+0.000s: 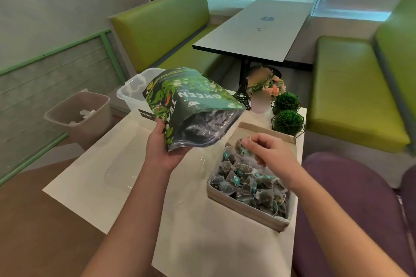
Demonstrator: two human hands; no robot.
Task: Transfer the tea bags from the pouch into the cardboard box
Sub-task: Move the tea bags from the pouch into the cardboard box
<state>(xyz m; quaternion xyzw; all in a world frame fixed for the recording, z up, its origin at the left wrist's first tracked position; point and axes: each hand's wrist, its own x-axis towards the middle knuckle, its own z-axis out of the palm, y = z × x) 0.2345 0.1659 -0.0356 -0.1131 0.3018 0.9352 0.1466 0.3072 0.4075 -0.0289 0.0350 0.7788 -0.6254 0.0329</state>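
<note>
Head view shows the left hand (165, 148) gripping the dark green foil pouch (191, 108) above the white table (101, 182). Right hand (267, 153) pinches pyramid tea bags (247, 182) over the nearly full shallow cardboard box (247, 213); next, I judge, it must release them inside.

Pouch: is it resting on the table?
No, the left hand grips the pouch and holds it in the air above the table.
</note>
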